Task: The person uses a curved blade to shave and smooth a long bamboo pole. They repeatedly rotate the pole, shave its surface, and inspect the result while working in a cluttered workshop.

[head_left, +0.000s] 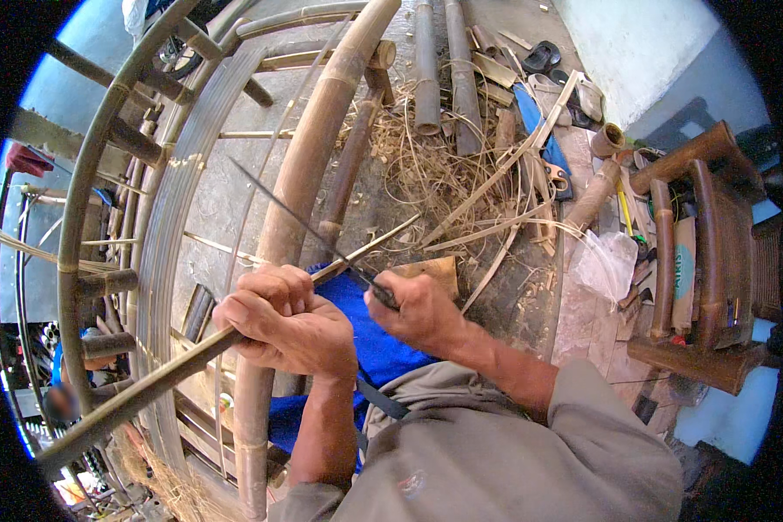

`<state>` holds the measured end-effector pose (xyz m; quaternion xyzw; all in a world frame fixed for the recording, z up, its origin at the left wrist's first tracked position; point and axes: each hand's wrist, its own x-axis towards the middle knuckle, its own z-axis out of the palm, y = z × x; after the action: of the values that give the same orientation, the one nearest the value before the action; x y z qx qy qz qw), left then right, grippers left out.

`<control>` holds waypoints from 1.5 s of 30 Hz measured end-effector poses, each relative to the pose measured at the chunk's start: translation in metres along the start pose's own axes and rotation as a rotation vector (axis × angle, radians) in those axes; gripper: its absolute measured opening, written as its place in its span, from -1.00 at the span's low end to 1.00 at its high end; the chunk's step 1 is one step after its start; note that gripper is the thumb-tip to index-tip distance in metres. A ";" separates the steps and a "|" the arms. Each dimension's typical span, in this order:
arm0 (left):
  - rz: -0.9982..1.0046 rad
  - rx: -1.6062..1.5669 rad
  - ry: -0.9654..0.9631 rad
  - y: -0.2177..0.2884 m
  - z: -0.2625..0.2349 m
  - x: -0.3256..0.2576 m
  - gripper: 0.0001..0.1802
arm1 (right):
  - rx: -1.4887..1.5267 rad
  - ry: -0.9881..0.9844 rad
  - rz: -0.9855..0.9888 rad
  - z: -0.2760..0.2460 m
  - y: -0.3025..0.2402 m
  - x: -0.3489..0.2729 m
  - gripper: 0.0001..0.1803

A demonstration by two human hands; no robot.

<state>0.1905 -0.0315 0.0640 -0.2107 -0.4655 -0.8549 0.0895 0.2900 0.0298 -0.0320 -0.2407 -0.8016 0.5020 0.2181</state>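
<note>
My left hand (283, 322) is closed around a long thin bamboo strip (148, 383) that runs from lower left up to the right, its tip near the middle. My right hand (418, 309) grips the handle of a long dark knife (300, 222). The blade lies across the strip just past my left fingers and points up to the left. Both hands are over my lap, above a blue cloth (370, 335).
A curved bamboo frame (300, 183) of thick poles and thin slats fills the left. Bamboo shavings and offcuts (448, 178) litter the floor ahead, with cut poles (426, 70). A dark wooden stool (700, 252) and tools stand at the right.
</note>
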 end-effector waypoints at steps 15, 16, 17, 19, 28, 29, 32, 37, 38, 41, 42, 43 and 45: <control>0.000 0.200 0.181 0.001 -0.008 0.008 -0.54 | 0.086 0.011 -0.144 -0.009 -0.030 -0.010 -0.76; 0.005 0.178 0.124 0.000 -0.007 0.009 -0.54 | 0.101 0.033 -0.269 -0.009 -0.032 -0.010 -0.76; 0.027 0.131 0.092 0.000 -0.006 0.009 -0.54 | 0.046 0.076 -0.256 -0.007 -0.032 -0.008 -0.77; 0.018 0.074 0.094 -0.001 -0.005 0.009 -0.54 | -0.091 0.009 -0.057 -0.004 -0.028 -0.007 -0.79; 0.010 0.025 0.042 0.003 -0.004 0.002 -0.60 | -0.127 0.052 0.052 0.007 0.015 -0.005 -0.78; 0.011 0.024 0.051 0.003 -0.004 0.002 -0.61 | -0.129 -0.028 0.097 0.009 0.020 -0.005 -0.76; 0.068 0.024 -0.014 0.002 -0.003 0.001 -0.62 | -0.040 -0.025 0.051 0.015 0.032 -0.008 -0.71; 0.055 -0.006 0.029 0.001 -0.003 0.002 -0.63 | -0.107 0.009 0.011 0.014 0.046 -0.002 -0.73; 0.073 -0.011 0.008 0.001 -0.003 0.003 -0.63 | -0.153 0.015 0.040 0.012 0.046 0.000 -0.73; 0.054 0.002 0.000 0.000 -0.003 0.004 -0.62 | -0.239 0.023 0.151 0.006 0.045 0.002 -0.73; 0.022 -0.025 0.057 0.000 -0.003 0.006 -0.62 | -0.216 0.002 0.068 0.005 0.045 0.003 -0.72; 0.055 0.138 0.087 -0.001 -0.002 0.006 -0.61 | -0.212 0.000 0.018 0.005 0.044 0.002 -0.71; 0.094 0.095 0.033 -0.001 -0.001 0.007 -0.59 | 0.016 -0.169 0.057 0.007 0.044 0.000 -0.69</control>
<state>0.1837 -0.0317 0.0658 -0.2138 -0.4936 -0.8301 0.1470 0.2929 0.0418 -0.0747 -0.2186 -0.8058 0.5330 0.1372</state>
